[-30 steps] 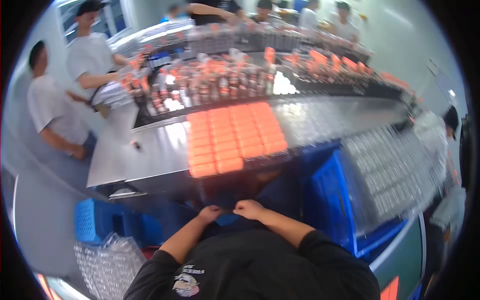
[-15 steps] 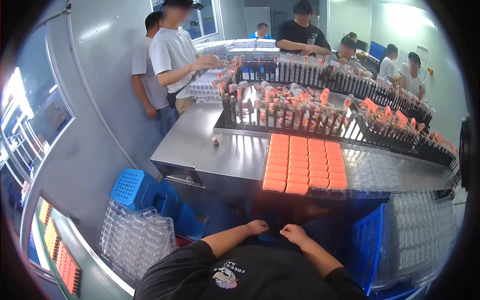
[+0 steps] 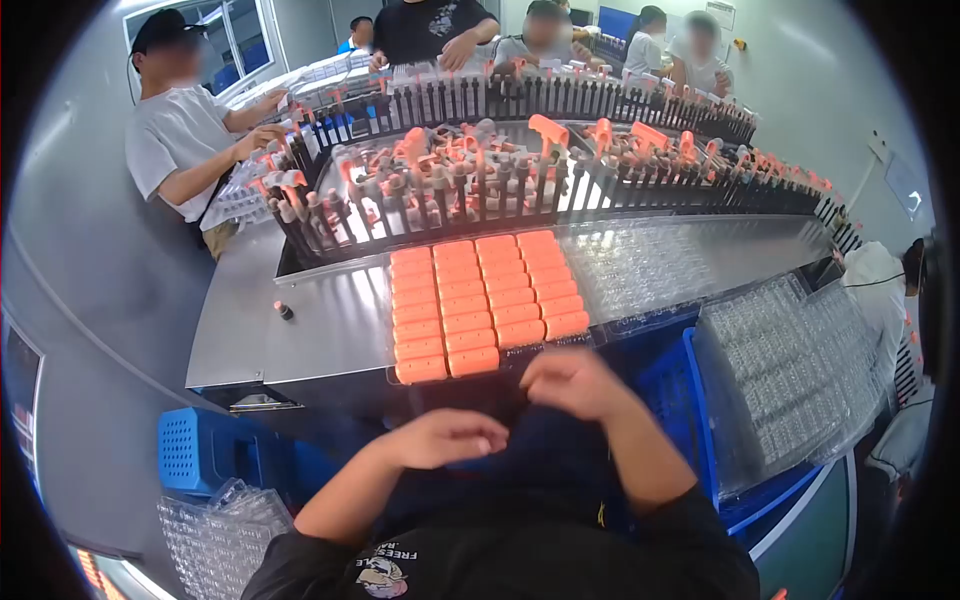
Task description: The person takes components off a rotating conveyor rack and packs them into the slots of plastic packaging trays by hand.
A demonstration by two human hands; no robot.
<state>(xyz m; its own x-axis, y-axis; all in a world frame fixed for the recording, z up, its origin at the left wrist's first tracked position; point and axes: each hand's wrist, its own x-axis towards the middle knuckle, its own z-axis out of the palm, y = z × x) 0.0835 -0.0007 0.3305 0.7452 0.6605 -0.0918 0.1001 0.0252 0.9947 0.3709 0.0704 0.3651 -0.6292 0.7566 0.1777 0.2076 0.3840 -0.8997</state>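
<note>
My left hand (image 3: 452, 438) is in the air just below the front edge of the bench, its fingers loosely stretched to the right and nothing visible in them. Higher and to the right, my right hand (image 3: 575, 384) is near the lower edge of a tray of orange plastic pieces (image 3: 465, 310). Its fingers are slightly curled and apart, somewhat blurred, with no object visible. The pieces lie in columns in the clear tray, with uncovered slots at its lower right. Neither hand appears to touch the tray.
A small dark, orange-topped part (image 3: 284, 311) stands on the metal bench (image 3: 235, 330). Behind is a black-fenced bin of orange and grey parts (image 3: 440, 175). Clear trays (image 3: 790, 370) lie over a blue crate (image 3: 705, 420) at right; a blue stool (image 3: 185, 450) stands left. Several people work across the bench.
Both hands have risen from near my lap towards the bench edge, and their fingers have loosened. The view has turned right and come closer to the bench. The orange pieces look unchanged.
</note>
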